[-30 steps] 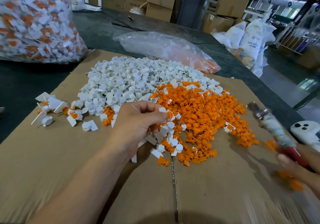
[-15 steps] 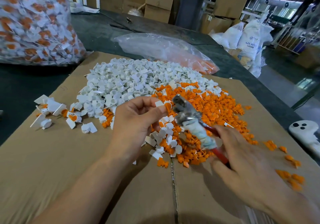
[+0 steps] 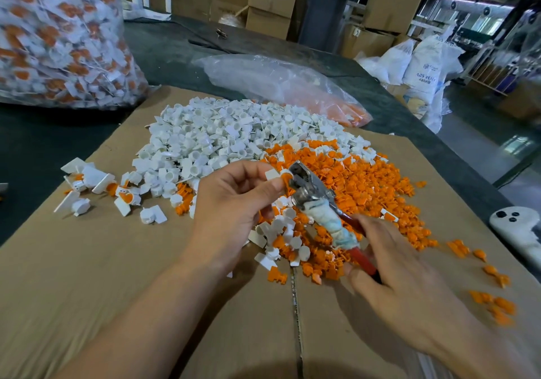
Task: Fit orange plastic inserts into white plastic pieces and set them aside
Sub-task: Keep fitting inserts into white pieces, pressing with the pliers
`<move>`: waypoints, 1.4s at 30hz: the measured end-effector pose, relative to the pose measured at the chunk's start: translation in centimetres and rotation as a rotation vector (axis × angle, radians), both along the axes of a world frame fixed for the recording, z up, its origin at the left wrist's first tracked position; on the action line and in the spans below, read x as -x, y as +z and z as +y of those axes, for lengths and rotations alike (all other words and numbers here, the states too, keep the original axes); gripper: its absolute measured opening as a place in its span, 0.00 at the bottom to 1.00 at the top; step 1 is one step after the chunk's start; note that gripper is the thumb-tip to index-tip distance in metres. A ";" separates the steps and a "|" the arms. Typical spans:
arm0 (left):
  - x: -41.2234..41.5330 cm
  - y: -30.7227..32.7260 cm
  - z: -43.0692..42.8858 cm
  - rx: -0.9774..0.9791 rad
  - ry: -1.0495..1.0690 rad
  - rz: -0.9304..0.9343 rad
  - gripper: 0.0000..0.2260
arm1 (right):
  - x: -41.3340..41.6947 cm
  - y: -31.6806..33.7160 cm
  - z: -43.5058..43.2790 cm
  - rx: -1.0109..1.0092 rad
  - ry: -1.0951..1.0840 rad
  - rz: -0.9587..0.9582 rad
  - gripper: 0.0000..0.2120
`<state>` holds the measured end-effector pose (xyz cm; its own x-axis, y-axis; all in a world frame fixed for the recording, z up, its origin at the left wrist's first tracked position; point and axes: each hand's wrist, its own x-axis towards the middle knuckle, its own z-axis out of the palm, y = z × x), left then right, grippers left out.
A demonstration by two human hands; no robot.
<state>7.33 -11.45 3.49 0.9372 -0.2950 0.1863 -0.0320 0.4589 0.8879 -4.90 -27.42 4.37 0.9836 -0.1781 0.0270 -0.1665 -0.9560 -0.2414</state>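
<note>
Warehouse bench with a cardboard sheet (image 3: pixel 87 261) lying under both hands. Left hand (image 3: pixel 231 208) is pinching a white piece (image 3: pixel 272 174) with an orange insert (image 3: pixel 285 177) sitting at its cup, raised above the heaps. Right hand (image 3: pixel 395 267) is gripping the red handles of cloth-wrapped pliers (image 3: pixel 310 188), whose metal nose is touching the insert.

Step in hand, by judgement: pressing the insert home. The next move is calling for a firm squeeze, then setting the piece among the finished few (image 3: pixel 96 185) lying out past the left hand.

White heap (image 3: pixel 210 138) is lying ahead of the left hand, orange heap (image 3: pixel 360 182) ahead of the right.

Writing: a sack (image 3: pixel 426 71) far beyond the right hand is showing "ABS"; the rest is reading too blurred.
</note>
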 end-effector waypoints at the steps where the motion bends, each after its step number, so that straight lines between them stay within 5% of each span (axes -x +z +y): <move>1: 0.0 0.0 0.0 -0.001 -0.003 -0.006 0.04 | 0.0 0.0 0.0 -0.002 0.001 0.003 0.29; 15: 0.1 0.2 0.1 -0.043 -0.009 -0.004 0.03 | 0.0 0.4 0.7 -0.079 0.012 0.012 0.24; 24: 0.1 0.2 0.0 -0.052 -0.021 -0.014 0.05 | 0.3 0.6 1.0 -0.033 0.036 -0.007 0.07; 32: 0.2 0.1 0.0 -0.014 -0.048 -0.010 0.03 | 0.0 0.4 0.9 0.064 0.103 -0.122 0.13; 42: -0.1 0.0 0.1 0.004 -0.066 0.045 0.04 | -0.1 0.6 1.2 -0.031 0.058 0.015 0.07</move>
